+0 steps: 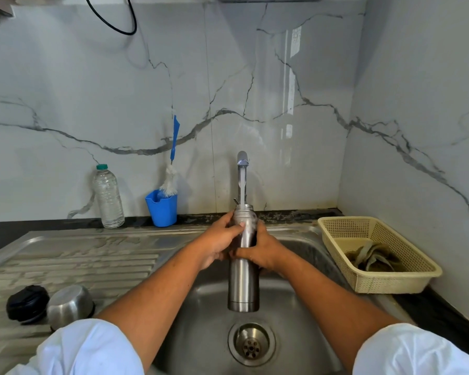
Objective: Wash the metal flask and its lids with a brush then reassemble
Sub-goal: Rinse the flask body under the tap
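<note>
- both hands clamp the metal flask (243,277) over the sink (195,299): the left hand (220,240) curls round its upper body, and the right hand (264,253) wraps it just below, from the opposite side.
- the flask stands upright, long axis vertical, open mouth up; its base hangs below the grip, above the drain (251,345).
- directly above the grip, water runs from the tap (242,159) into the mouth.
- down and well left of the grip, the black lid (27,303) and steel cap (69,305) lie side by side on the draining board (92,263).
- up and left of the grip, the brush (171,180) stands in a blue holder (161,211) near a plastic bottle (108,197); to the right sits a basket (385,284).
</note>
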{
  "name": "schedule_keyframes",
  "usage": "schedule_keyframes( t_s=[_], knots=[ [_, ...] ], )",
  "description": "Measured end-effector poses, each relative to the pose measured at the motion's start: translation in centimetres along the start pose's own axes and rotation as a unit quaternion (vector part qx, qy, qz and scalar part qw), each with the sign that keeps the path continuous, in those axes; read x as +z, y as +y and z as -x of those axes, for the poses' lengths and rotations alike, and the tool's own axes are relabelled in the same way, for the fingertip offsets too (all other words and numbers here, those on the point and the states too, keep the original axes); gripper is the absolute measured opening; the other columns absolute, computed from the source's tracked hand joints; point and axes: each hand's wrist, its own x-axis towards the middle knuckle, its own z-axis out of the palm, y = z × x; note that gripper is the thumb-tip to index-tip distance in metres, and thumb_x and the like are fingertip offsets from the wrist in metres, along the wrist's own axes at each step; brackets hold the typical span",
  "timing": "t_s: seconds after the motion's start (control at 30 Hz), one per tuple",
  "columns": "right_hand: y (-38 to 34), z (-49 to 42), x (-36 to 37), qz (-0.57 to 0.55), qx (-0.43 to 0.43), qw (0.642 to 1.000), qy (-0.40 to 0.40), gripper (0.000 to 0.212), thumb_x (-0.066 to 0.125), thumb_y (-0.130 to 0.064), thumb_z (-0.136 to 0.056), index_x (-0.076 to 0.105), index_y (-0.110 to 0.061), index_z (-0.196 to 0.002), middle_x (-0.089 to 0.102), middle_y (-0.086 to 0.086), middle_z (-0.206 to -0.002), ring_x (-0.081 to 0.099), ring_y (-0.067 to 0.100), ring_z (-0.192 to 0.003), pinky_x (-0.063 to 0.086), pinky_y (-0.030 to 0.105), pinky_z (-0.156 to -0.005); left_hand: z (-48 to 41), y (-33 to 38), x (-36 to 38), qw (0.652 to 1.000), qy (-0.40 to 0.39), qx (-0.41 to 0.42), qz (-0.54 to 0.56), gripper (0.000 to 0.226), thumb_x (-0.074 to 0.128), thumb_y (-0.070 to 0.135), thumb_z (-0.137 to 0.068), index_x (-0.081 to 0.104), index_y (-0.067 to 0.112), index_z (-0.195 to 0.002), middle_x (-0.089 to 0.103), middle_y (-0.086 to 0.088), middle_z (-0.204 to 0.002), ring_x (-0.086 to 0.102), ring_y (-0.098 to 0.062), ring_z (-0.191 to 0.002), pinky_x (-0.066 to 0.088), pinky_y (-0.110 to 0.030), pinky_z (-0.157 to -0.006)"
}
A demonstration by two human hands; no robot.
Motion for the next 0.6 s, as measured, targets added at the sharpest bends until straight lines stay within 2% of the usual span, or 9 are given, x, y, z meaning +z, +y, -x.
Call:
schedule_keyframes(
  t_s=[0.07, 0.13, 0.23, 0.3, 0.37, 0.43, 0.5, 0.6],
  knots=[
    [-0.5, 0.3, 0.3, -0.018, 0.003, 1.0, -0.008, 0.127, 0.086, -0.035, -0.071, -0.007, -0.04, -0.157, 0.062, 0.006, -0.124, 0.068, 0.024, -0.099, 0.062, 0.038, -0.068, 0.3, -0.1, -0.5, 1.0, -0.01, -0.024, -0.01, 0.054, 0.06, 0.04, -0.103, 0.037, 0.052, -0.151, 0.064, 0.004, -0.132, 0.064, -0.026, -0.117, 0.053, -0.06, -0.1],
    [-0.7, 0.5, 0.6, -0.039, 0.01, 0.999, -0.014, 0.128, 0.085, -0.028, -0.077, -0.014, -0.042, -0.157, 0.062, 0.008, -0.125, 0.069, 0.025, -0.097, 0.062, 0.037, -0.062, 0.6, -0.2, -0.9, 0.999, -0.024, -0.044, -0.01, 0.055, 0.056, 0.044, -0.104, 0.032, 0.056, -0.152, 0.061, 0.002, -0.137, 0.062, -0.027, -0.119, 0.051, -0.061, -0.099],
    [-0.8, 0.7, 1.0, -0.099, 0.024, 0.995, -0.013, 0.119, 0.084, -0.021, -0.079, -0.004, -0.046, -0.155, 0.063, 0.007, -0.122, 0.07, 0.027, -0.098, 0.064, 0.044, -0.069, 1.2, 0.0, -1.4, 0.997, -0.049, -0.059, -0.011, 0.053, 0.053, 0.053, -0.104, 0.031, 0.054, -0.152, 0.059, 0.002, -0.135, 0.062, -0.026, -0.117, 0.053, -0.056, -0.093],
    [-0.8, 0.9, 1.1, -0.14, 0.028, 0.99, -0.013, 0.115, 0.084, -0.016, -0.079, 0.003, -0.047, -0.154, 0.061, 0.007, -0.123, 0.069, 0.028, -0.101, 0.063, 0.047, -0.074, 1.4, -0.1, -1.9, 0.995, -0.067, -0.061, -0.032, 0.058, 0.055, 0.06, -0.099, 0.038, 0.045, -0.152, 0.06, -0.002, -0.137, 0.061, -0.025, -0.119, 0.051, -0.058, -0.099],
    [-0.8, 0.9, 1.3, -0.172, 0.032, 0.985, -0.008, 0.114, 0.083, -0.009, -0.078, 0.005, -0.046, -0.154, 0.06, 0.007, -0.125, 0.068, 0.029, -0.103, 0.062, 0.053, -0.08, 1.8, -0.4, -2.3, 0.99, -0.095, -0.076, -0.068, 0.075, 0.064, 0.071, -0.087, 0.042, 0.039, -0.152, 0.06, -0.004, -0.138, 0.059, -0.025, -0.123, 0.048, -0.06, -0.104],
    [-0.8, 0.7, 1.5, -0.199, 0.039, 0.979, -0.007, 0.117, 0.085, -0.009, -0.077, 0.005, -0.048, -0.152, 0.06, 0.005, -0.126, 0.069, 0.029, -0.103, 0.06, 0.056, -0.083, 2.1, -0.9, -2.8, 0.985, -0.121, -0.094, -0.084, 0.104, 0.079, 0.08, -0.064, 0.039, 0.041, -0.152, 0.057, -0.006, -0.144, 0.055, -0.029, -0.131, 0.043, -0.065, -0.108],
    [-0.9, 0.6, 1.6, -0.224, 0.054, 0.973, -0.011, 0.117, 0.087, -0.016, -0.077, 0.004, -0.053, -0.15, 0.06, 0.005, -0.128, 0.069, 0.03, -0.103, 0.06, 0.058, -0.083, 2.3, -1.3, -3.3, 0.981, -0.144, -0.096, -0.087, 0.119, 0.089, 0.074, -0.054, 0.03, 0.048, -0.154, 0.05, -0.008, -0.15, 0.049, -0.033, -0.137, 0.04, -0.071, -0.108],
    [-0.8, 0.7, 1.6, -0.28, 0.075, 0.957, -0.012, 0.1, 0.081, -0.012, -0.081, 0.015, -0.051, -0.145, 0.06, 0.009, -0.125, 0.069, 0.035, -0.104, 0.058, 0.064, -0.083, 2.8, -2.2, -4.0, 0.971, -0.178, -0.104, -0.122, 0.126, 0.097, 0.05, -0.058, 0.017, 0.056, -0.155, 0.05, -0.006, -0.148, 0.05, -0.035, -0.135, 0.045, -0.071, -0.104]
  ],
)
